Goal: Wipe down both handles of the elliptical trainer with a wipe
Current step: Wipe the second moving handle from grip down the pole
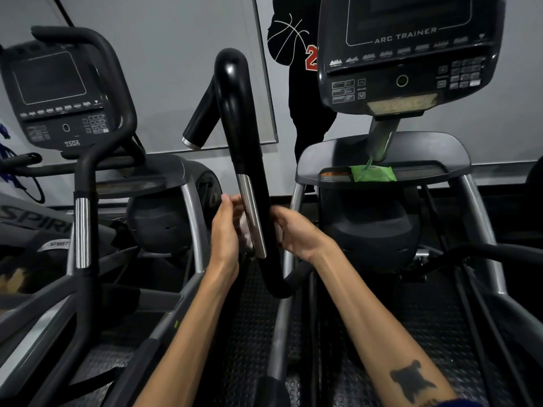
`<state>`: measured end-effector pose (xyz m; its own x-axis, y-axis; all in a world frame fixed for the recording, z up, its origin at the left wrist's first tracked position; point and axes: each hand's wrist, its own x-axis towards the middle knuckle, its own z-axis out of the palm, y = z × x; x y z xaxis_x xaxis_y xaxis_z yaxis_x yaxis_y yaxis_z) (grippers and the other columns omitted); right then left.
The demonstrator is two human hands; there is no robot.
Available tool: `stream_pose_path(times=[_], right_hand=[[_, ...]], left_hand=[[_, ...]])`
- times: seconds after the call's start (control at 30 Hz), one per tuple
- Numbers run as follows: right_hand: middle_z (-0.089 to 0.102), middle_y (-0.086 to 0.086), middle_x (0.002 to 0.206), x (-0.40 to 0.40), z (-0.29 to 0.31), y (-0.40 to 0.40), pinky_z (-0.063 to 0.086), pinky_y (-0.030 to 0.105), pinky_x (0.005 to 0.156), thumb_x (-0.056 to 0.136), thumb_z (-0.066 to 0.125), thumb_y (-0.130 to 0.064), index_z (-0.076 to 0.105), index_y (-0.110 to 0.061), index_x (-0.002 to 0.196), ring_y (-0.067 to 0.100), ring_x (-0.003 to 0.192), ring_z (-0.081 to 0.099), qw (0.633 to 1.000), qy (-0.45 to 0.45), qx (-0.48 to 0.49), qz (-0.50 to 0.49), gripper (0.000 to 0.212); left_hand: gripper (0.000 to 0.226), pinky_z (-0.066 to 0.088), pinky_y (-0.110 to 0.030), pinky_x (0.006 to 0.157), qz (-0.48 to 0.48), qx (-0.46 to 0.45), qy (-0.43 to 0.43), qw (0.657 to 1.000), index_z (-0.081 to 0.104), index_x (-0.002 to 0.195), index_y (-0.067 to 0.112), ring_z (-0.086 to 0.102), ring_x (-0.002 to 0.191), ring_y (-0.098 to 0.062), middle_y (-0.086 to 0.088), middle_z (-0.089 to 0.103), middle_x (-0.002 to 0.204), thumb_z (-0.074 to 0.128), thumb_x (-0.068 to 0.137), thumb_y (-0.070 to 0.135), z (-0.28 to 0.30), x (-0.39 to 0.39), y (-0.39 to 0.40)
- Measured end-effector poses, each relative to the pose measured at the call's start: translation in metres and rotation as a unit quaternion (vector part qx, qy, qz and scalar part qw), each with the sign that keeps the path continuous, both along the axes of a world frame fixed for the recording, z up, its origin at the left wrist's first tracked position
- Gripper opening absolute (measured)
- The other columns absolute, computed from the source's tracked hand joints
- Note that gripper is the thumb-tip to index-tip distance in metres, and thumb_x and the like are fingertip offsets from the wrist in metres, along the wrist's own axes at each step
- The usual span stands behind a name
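- Handle (238, 118): glossy black tube, round in section, at centre frame just left of the console. Long axis near vertical, leaning slightly; the top hooks over into a short branch ending in a silver cap, and the bottom curves right.
- Flat brushed-metal strip (252, 215) runs along the handle's lower front face.
- Wipe (245, 230): white, crumpled, mostly hidden, pressed against the handle's left side beside the strip.
- Left hand (227, 230): fingers together, nearly straight, flat against the wipe.
- Right hand (293, 233): fingers curled round the handle's right side, tips hidden behind the tube.
- Console (408, 54): matte dark plastic, labelled "ARC TRAINER".
- Green wipe packet (373, 173) lies on the tray below the console.
- Floor (244, 333): black studded rubber.
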<state>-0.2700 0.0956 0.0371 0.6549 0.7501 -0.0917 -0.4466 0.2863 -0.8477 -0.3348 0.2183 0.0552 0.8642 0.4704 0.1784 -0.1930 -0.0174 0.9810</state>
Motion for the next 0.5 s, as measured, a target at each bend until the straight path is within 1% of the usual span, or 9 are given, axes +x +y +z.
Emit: stream_pose_path(times=[0.07,0.1,0.13,0.2,0.27,0.3,0.4,0.47,0.5], right_hand=[[0.077,0.012,0.097,-0.002,0.004,-0.007,0.062,0.031,0.074,0.108,0.036,-0.02,0.071,-0.005,0.105,0.018,0.081,0.075,0.998,-0.042,-0.054,0.003,0.038],[0.077,0.012,0.097,-0.003,0.01,-0.007,0.062,0.031,0.076,0.108,0.038,-0.02,0.071,-0.004,0.106,0.018,0.083,0.074,0.996,-0.059,-0.07,-0.009,0.037],[0.076,0.014,0.102,-0.004,0.017,-0.006,0.061,0.035,0.085,0.107,0.039,-0.022,0.071,-0.003,0.11,0.02,0.089,0.073,0.995,-0.071,-0.067,-0.031,0.038],[0.071,0.018,0.113,-0.006,0.023,-0.003,0.052,0.044,0.103,0.107,0.041,-0.025,0.069,0.0,0.119,0.027,0.105,0.067,0.995,-0.063,0.009,-0.077,0.04],[0.071,0.017,0.117,-0.015,0.02,-0.002,0.051,0.043,0.103,0.107,0.04,-0.026,0.069,-0.001,0.123,0.028,0.112,0.065,0.989,-0.044,0.096,-0.1,0.041],[0.07,0.019,0.12,-0.018,0.012,-0.002,0.051,0.041,0.102,0.108,0.04,-0.026,0.068,0.0,0.125,0.029,0.114,0.065,0.987,-0.052,0.11,-0.106,0.042],[0.06,0.035,0.131,-0.022,-0.004,-0.005,0.05,0.042,0.098,0.102,0.051,-0.027,0.061,0.011,0.128,0.035,0.114,0.061,0.986,-0.07,0.06,-0.135,0.047],[0.058,0.038,0.131,-0.017,0.004,-0.004,0.05,0.042,0.094,0.1,0.052,-0.025,0.062,0.014,0.124,0.034,0.109,0.061,0.983,-0.085,0.001,-0.162,0.047],[0.061,0.036,0.128,-0.015,0.01,-0.003,0.05,0.045,0.097,0.101,0.051,-0.025,0.064,0.012,0.122,0.033,0.109,0.062,0.979,-0.099,-0.013,-0.177,0.045]], left_hand=[[0.05,0.051,-0.031,0.065,-0.007,0.016,0.004,1.0,0.072,0.099,0.019,0.068,0.073,-0.016,-0.001,0.073,0.082,0.031,0.109,0.046,0.001,0.0,-0.001],[0.05,0.051,-0.03,0.062,-0.01,0.014,0.007,1.0,0.072,0.098,0.019,0.067,0.07,-0.015,0.001,0.072,0.079,0.032,0.109,0.046,0.003,0.0,-0.003],[0.05,0.051,-0.028,0.061,-0.01,0.01,0.006,1.0,0.072,0.097,0.019,0.067,0.068,-0.013,0.002,0.071,0.077,0.031,0.109,0.045,0.004,0.0,-0.005],[0.05,0.052,-0.026,0.07,-0.012,0.015,0.001,1.0,0.073,0.102,0.017,0.068,0.079,-0.015,-0.001,0.073,0.084,0.03,0.11,0.042,0.005,0.0,-0.008],[0.052,0.051,-0.03,0.08,-0.02,0.021,-0.007,1.0,0.071,0.115,0.012,0.069,0.093,-0.019,-0.006,0.075,0.1,0.028,0.111,0.041,0.005,-0.002,-0.008],[0.052,0.05,-0.033,0.084,-0.021,0.025,-0.009,0.999,0.068,0.123,0.012,0.069,0.098,-0.021,-0.007,0.075,0.107,0.028,0.11,0.042,0.005,-0.002,-0.006],[0.053,0.049,-0.041,0.094,-0.014,0.025,-0.005,1.0,0.057,0.14,0.015,0.068,0.108,-0.025,-0.007,0.074,0.115,0.03,0.108,0.049,0.004,0.0,-0.004],[0.059,0.049,-0.043,0.096,-0.013,0.018,-0.007,1.0,0.058,0.138,0.012,0.067,0.113,-0.03,-0.009,0.073,0.118,0.034,0.103,0.053,0.006,0.0,-0.006],[0.058,0.05,-0.042,0.095,-0.013,0.016,-0.011,1.0,0.061,0.135,0.01,0.067,0.112,-0.031,-0.011,0.073,0.118,0.036,0.103,0.052,0.007,-0.001,-0.008]])
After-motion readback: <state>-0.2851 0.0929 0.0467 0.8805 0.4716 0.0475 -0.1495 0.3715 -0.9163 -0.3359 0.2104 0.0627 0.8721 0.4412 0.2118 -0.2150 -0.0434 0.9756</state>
